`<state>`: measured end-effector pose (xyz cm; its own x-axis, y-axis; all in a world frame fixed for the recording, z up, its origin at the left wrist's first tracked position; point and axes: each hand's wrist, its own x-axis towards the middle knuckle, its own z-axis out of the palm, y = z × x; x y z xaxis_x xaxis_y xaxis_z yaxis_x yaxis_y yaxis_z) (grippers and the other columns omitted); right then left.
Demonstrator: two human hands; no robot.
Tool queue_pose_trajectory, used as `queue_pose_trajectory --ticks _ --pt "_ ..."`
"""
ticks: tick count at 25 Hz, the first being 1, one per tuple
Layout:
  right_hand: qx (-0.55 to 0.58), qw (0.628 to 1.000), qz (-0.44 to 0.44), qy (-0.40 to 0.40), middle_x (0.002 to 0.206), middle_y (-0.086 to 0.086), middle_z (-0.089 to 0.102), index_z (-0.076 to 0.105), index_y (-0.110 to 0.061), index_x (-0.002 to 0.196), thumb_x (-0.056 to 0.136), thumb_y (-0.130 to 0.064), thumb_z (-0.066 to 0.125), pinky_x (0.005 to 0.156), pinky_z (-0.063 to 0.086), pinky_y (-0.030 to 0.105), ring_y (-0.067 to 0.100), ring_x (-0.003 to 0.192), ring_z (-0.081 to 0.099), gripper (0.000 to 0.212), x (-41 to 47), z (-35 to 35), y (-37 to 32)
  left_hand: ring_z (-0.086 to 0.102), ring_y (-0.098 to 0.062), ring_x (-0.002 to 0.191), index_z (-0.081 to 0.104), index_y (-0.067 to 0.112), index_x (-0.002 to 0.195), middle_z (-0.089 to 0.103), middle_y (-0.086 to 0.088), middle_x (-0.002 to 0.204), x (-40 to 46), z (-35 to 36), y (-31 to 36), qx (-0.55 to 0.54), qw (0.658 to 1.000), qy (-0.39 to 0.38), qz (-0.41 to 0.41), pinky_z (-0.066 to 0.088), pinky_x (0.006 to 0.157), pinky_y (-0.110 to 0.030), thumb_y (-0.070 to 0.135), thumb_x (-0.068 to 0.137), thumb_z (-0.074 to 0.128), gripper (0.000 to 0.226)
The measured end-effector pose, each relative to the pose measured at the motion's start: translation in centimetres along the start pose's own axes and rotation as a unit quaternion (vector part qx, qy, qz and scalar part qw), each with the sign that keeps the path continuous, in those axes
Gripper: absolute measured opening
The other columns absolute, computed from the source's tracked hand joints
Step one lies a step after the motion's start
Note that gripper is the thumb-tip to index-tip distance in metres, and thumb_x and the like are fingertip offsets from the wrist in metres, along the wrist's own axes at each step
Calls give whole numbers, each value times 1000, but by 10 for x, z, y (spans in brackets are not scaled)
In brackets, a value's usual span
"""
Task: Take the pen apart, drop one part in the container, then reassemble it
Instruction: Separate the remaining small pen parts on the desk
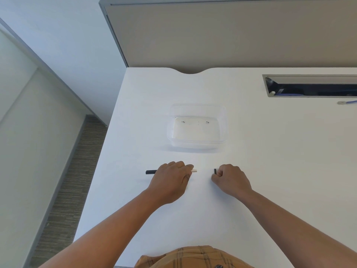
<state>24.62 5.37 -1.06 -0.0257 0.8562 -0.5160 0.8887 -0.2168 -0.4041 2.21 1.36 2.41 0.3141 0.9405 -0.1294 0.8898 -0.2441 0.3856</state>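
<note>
My left hand (172, 178) is closed around the black pen body (151, 172), which lies level just above the white desk. Its dark end sticks out to the left, and a pale tip (194, 171) pokes out to the right past my fingers. A gap separates it from my right hand (229, 178), whose fingers pinch a small black pen cap (215, 171); only the cap's end shows. The clear plastic container (196, 126) stands farther back on the desk, centred between both hands, with nothing large inside it.
The white desk (270, 151) ends in a left edge with carpeted floor below. A cable slot (311, 86) is set in the desk at the back right, with a blue cable end (345, 102) beside it. A grey partition stands behind.
</note>
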Motion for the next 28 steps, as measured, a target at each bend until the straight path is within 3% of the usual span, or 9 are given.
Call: queue_pose_trajectory --ticks 6,28 --pt "10 1000 2 0 69 -3 64 55 -21 67 85 -39 59 53 38 28 22 63 58 26 -2 0 0 56 -25 81 61 23 124 62 5 89 0 0 0 -1 1000 2 -3 47 71 -39 30 100 34 37" --pt "27 999 17 -4 65 -5 59 52 -21 67 82 -42 60 53 37 28 19 59 54 28 -3 1 -1 54 -23 79 60 25 121 60 6 87 -3 0 0 16 1000 -13 -7 48 71 -40 32 98 28 40"
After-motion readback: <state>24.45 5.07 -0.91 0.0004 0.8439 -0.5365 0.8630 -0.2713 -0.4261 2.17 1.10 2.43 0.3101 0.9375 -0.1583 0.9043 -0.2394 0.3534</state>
